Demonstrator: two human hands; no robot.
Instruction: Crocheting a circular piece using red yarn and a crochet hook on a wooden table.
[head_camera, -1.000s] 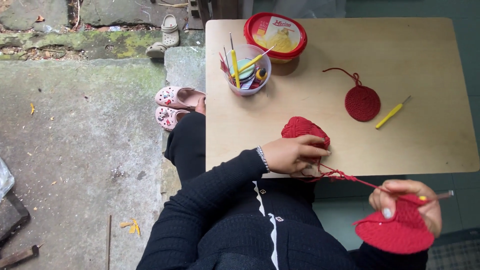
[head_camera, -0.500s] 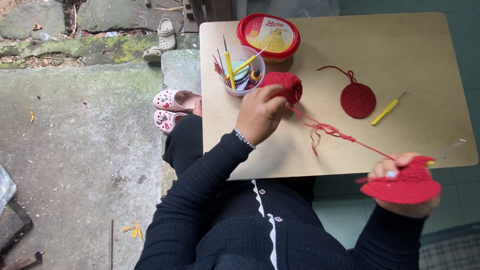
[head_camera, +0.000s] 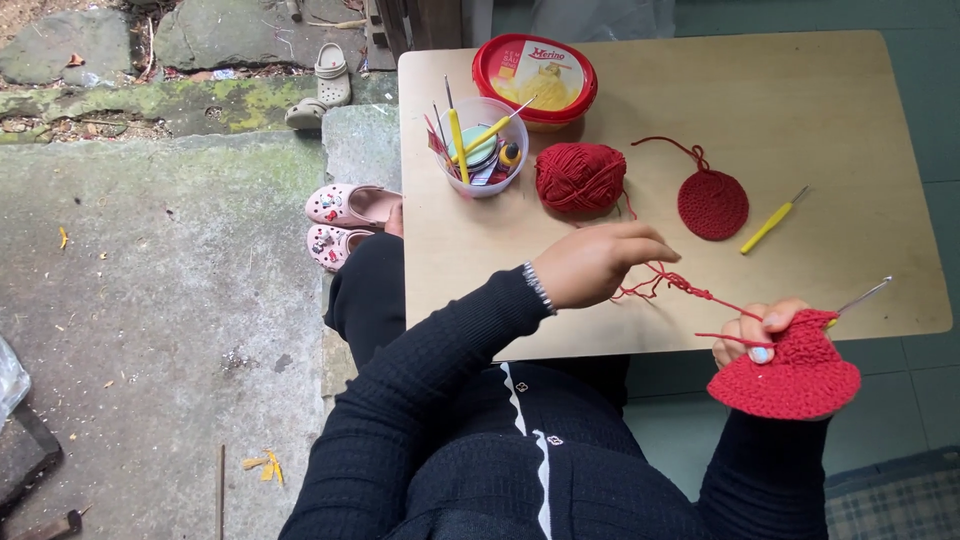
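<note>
Yarn (head_camera: 680, 285) is pinched by the left hand (head_camera: 600, 265) near the ball (head_camera: 580, 178); the right hand (head_camera: 765, 335) grips the crochet piece (head_camera: 790, 375), needing slack next.

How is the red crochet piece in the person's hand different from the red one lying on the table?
The held crochet piece is fan-shaped and larger; the crochet disc on the table is round and smaller. The held one rests in the right hand, yarn running to the left hand; the disc lies untouched. Both are red.
</note>
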